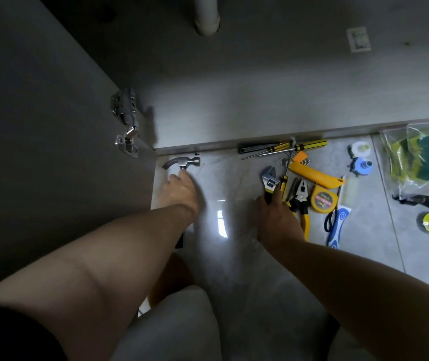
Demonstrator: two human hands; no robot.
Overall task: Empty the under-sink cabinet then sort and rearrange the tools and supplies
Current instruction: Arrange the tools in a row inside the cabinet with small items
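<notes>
on grey floor tiles (234, 183) before cabinet (234, 113) | left fingers (175, 178) grip hammer (183, 162) | right fingers (276, 193) grip wrench (269, 178)

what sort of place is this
Probably a home, at an open under-sink cabinet: a white drain pipe hangs inside, a door hinge shows at left, and tools lie on the tiled floor.

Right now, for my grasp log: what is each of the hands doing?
Left hand: grips the hammer just below its head.
Right hand: grips the adjustable wrench by its handle.
</notes>
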